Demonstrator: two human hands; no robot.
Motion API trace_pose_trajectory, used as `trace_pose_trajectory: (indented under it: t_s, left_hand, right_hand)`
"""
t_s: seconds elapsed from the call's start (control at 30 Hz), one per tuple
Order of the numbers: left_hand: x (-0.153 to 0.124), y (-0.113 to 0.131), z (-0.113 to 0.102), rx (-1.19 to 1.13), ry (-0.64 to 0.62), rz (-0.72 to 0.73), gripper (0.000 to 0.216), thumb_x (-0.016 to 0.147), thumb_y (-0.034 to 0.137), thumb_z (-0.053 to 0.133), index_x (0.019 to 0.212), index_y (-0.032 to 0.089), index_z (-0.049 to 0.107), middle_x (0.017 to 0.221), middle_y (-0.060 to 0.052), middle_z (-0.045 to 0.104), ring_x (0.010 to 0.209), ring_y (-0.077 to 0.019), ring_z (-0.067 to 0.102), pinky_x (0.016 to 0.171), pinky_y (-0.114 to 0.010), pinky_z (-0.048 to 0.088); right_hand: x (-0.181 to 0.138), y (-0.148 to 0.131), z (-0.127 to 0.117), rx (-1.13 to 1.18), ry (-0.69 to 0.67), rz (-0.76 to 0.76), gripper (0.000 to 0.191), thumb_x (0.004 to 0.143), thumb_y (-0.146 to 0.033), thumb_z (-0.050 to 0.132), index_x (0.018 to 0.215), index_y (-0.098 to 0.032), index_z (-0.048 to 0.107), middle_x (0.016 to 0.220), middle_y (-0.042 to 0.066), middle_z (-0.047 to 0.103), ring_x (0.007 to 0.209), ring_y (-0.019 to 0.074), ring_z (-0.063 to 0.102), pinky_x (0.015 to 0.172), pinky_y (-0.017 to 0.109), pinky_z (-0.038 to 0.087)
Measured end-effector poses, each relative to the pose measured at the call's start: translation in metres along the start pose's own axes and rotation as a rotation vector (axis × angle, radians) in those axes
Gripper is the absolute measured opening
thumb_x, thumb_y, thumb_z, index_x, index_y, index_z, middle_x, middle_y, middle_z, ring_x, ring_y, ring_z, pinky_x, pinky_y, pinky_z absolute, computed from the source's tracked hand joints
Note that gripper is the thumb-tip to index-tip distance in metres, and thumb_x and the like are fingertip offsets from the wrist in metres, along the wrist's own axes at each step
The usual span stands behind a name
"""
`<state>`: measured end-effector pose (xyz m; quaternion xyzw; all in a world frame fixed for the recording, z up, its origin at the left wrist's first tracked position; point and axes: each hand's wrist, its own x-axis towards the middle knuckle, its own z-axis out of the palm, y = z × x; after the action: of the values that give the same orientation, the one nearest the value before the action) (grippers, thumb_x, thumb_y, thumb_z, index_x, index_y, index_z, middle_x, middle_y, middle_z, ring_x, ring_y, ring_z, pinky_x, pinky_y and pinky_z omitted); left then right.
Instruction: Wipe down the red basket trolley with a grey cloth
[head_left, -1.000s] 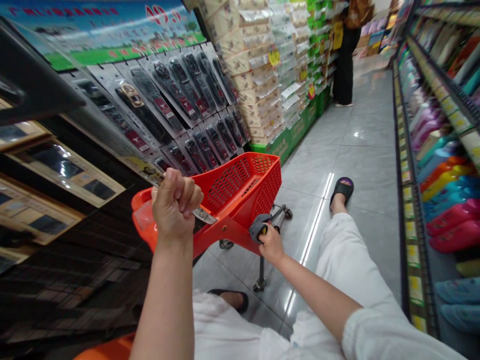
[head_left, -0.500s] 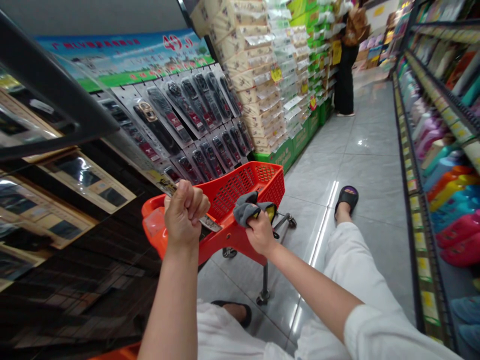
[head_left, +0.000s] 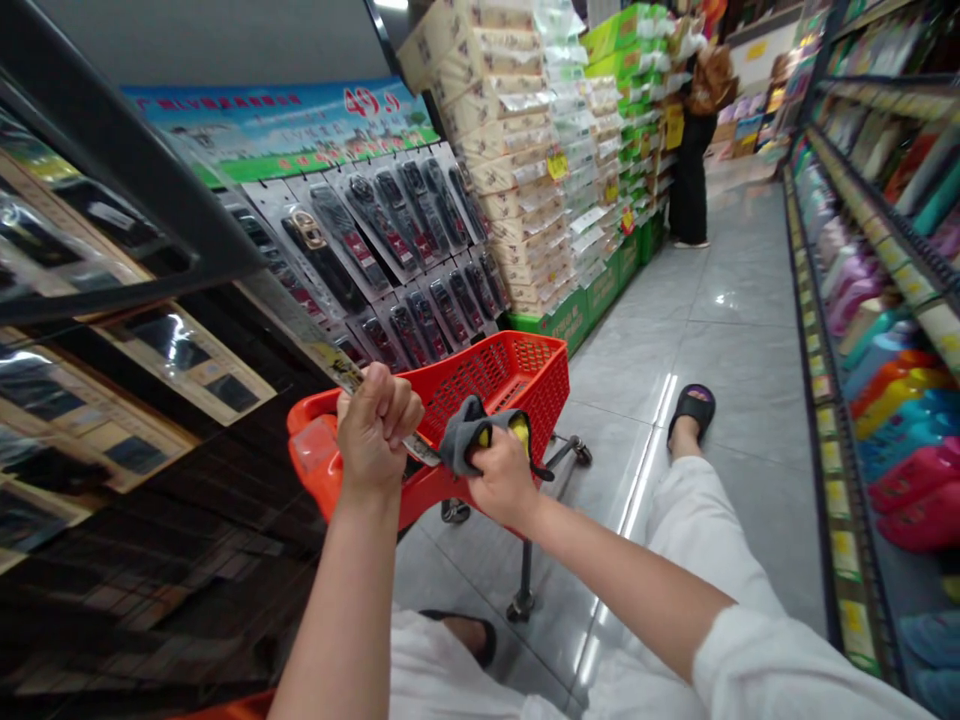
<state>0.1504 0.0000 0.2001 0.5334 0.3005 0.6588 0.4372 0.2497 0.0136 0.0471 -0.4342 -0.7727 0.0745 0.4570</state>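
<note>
Change since earlier frame: the right hand (head_left: 506,480) and its cloth sit further left, closer to the left hand (head_left: 379,425); the left hand is little changed.
Far left: flat tan boxes with dark contents (head_left: 180,345) lie stacked on dark shelving; plastic-wrapped dark belts (head_left: 375,215) hang behind the hands.
Printed strip: a narrow, pale, flat strip with printed markings (head_left: 339,363) runs diagonally, upper left to lower right, through the left fist; whether it is fixed to the shelving cannot be told.
Left hand: fingers curled into a tight fist around the strip, a short length emerging at lower right.
Grey cloth: a crumpled grey fabric piece with yellow patches (head_left: 463,440) lies just beyond that lower end; contact with the strip cannot be confirmed. It has no clear long axis.
Right hand: fingers bunched on the cloth; this is the nearer hand, with the left fist to its left and slightly higher.
Cart: an orange-red perforated plastic basket on wheeled metal legs (head_left: 546,390) stands behind both hands.
Far right: brightly coloured plastic goods (head_left: 907,430) fill a dark rack.
</note>
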Motion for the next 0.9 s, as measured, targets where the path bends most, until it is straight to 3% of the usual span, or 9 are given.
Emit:
trace_pose_trajectory:
  t_s: [0.07,0.13,0.3,0.43,0.57,0.67,0.73,0.9]
  left_hand:
    - [-0.001,0.002,0.0,0.013,-0.003,-0.007,0.055,0.075,0.045,0.073,0.049,0.017,0.033,0.036,0.009,0.025,0.028,-0.0017,0.02,0.031,-0.018,0.012]
    - [-0.002,0.004,0.0,0.023,-0.005,-0.016,0.055,0.075,0.045,0.073,0.049,0.017,0.033,0.036,0.009,0.025,0.028,-0.002,0.021,0.031,-0.018,0.012]
    - [-0.004,0.007,0.001,0.044,-0.019,-0.036,0.053,0.078,0.043,0.07,0.049,0.017,0.033,0.036,0.008,0.025,0.029,-0.0026,0.02,0.032,-0.02,0.011]
    - [-0.004,0.009,0.001,0.064,-0.033,-0.052,0.053,0.078,0.043,0.069,0.049,0.017,0.033,0.036,0.008,0.025,0.029,-0.0031,0.02,0.032,-0.02,0.011]
    - [-0.003,0.008,0.0,0.07,-0.04,-0.045,0.052,0.079,0.042,0.068,0.049,0.018,0.033,0.035,0.008,0.024,0.028,-0.0034,0.019,0.032,-0.022,0.009]
    - [-0.003,0.007,-0.001,0.067,-0.03,-0.041,0.052,0.079,0.042,0.068,0.049,0.018,0.033,0.036,0.008,0.024,0.028,-0.0034,0.018,0.032,-0.022,0.007]
    - [-0.003,0.007,-0.001,0.065,-0.03,-0.037,0.052,0.079,0.041,0.068,0.049,0.018,0.033,0.036,0.008,0.024,0.028,-0.0034,0.017,0.032,-0.023,0.007]
    - [-0.001,0.005,0.002,0.071,-0.031,-0.019,0.052,0.079,0.04,0.068,0.049,0.018,0.033,0.035,0.008,0.023,0.028,-0.0032,0.017,0.033,-0.023,0.007]
  right_hand:
    - [-0.005,-0.005,0.002,0.01,0.009,-0.079,0.013,0.073,-0.021,0.057,0.074,-0.02,0.069,0.087,0.007,0.061,0.091,0.0229,0.054,0.077,0.034,0.035]
    - [-0.004,0.009,0.007,-0.01,0.006,-0.079,0.012,0.07,-0.021,0.058,0.073,-0.02,0.07,0.085,0.008,0.061,0.09,0.0232,0.054,0.078,0.034,0.037]
    - [0.015,0.096,0.022,-0.03,0.042,0.231,0.023,0.068,-0.013,0.054,0.082,-0.017,0.072,0.093,0.011,0.064,0.085,0.0222,0.058,0.074,0.031,0.042]
    - [0.037,0.169,0.024,0.122,0.105,0.357,0.031,0.067,-0.008,0.05,0.087,-0.015,0.073,0.101,0.011,0.067,0.089,0.0216,0.059,0.08,0.03,0.045]
    - [0.055,0.214,0.025,0.299,0.251,0.567,0.043,0.069,-0.009,0.043,0.102,-0.011,0.07,0.092,0.01,0.071,0.084,0.0209,0.059,0.08,0.03,0.046]
    - [0.061,0.222,0.032,0.372,0.312,0.69,0.055,0.07,-0.011,0.038,0.119,-0.01,0.063,0.09,0.008,0.071,0.08,0.0206,0.06,0.077,0.03,0.047]
    - [0.059,0.215,0.038,0.39,0.31,0.72,0.056,0.069,-0.012,0.037,0.12,-0.011,0.062,0.088,0.008,0.071,0.079,0.0208,0.061,0.076,0.03,0.047]
    - [0.02,0.15,0.062,0.399,0.305,0.736,0.039,0.071,-0.013,0.04,0.096,-0.014,0.069,0.085,0.008,0.07,0.08,0.0219,0.062,0.076,0.029,0.046]
